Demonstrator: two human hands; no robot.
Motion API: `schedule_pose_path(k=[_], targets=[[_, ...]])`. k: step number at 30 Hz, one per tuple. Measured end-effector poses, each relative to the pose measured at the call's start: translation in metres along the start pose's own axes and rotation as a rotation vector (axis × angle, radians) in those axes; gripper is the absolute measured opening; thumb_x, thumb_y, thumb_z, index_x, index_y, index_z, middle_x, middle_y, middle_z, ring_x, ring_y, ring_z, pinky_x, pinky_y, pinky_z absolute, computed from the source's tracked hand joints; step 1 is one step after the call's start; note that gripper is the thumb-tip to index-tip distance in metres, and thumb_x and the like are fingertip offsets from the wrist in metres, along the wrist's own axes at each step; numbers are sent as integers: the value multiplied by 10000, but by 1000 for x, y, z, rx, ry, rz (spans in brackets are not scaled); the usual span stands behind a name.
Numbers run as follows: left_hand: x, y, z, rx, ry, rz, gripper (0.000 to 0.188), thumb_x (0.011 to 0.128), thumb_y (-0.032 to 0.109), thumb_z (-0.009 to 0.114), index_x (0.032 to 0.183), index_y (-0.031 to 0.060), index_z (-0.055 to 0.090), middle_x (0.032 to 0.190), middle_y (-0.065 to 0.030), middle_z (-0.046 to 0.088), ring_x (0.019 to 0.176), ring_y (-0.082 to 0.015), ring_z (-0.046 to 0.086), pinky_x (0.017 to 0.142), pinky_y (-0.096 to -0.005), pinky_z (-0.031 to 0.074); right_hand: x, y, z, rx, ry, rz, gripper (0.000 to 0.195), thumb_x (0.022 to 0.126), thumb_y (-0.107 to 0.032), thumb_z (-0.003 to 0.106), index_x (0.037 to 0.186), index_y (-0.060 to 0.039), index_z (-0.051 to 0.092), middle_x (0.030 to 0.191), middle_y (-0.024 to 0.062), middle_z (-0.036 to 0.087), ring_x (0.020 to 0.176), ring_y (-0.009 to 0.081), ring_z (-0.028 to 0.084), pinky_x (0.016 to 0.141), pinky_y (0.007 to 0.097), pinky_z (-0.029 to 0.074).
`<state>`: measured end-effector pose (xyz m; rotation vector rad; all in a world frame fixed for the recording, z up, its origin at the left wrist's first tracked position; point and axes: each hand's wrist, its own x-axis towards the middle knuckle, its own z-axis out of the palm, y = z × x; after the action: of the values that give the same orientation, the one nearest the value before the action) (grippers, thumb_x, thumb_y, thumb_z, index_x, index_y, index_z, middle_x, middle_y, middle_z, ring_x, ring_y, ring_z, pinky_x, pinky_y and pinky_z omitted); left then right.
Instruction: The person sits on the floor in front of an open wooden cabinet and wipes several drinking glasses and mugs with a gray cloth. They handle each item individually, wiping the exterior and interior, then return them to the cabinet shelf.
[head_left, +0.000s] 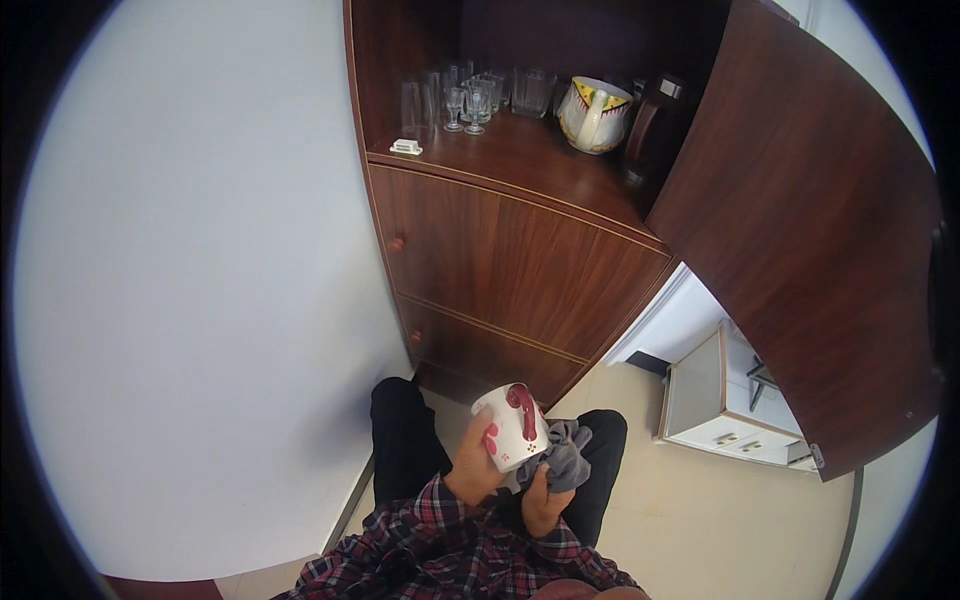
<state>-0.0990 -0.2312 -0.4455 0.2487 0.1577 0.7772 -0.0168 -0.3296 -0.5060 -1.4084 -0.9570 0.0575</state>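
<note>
My left hand (475, 465) grips a white ceramic mug (504, 446) by its side, low in front of my lap. The mug bears pink-red decorations and a dark red handle that faces up and to the right. In my right hand (546, 504) is a bunched grey cloth (568, 459), close against the mug's lower right side. Whether the cloth touches the mug is hard to tell. The fingers of my right hand are partly hidden under the cloth.
A wooden cabinet (480, 217) stands ahead, its upper door (810, 187) swung out to the right. Its shelf holds several drinking glasses (475, 105), a painted ceramic pitcher (595, 116) and a small white object (406, 147). A white wall (195, 285) borders the left; a low white cabinet (739, 405) stands right.
</note>
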Motion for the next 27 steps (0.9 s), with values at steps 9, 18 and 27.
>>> schedule_pose_path(k=[9,18,27], targets=[[-7,12,15,200,-28,-43,532,976,342,481,1393,24,395,1320,-151,535,1217,-290,536,1074,-433,392,38,-61,-12,23,-22,-187,414,903,-78,543,1282,77,492,1286,215,528,1190,315,508,1043,410,350],[7,80,71,936,-310,99,448,861,154,701,1251,-31,581,1316,-113,510,1150,-187,540,962,-321,457,116,-74,-4,363,79,-200,428,962,-233,586,1231,97,545,1164,165,619,1058,232,580,968,360,422],[-26,113,143,781,-289,157,303,969,167,586,1207,-22,596,1255,-113,584,1112,-239,600,954,-411,513,161,-130,-19,328,77,-270,230,970,-100,550,1119,66,602,1056,110,638,960,177,585,885,314,443]])
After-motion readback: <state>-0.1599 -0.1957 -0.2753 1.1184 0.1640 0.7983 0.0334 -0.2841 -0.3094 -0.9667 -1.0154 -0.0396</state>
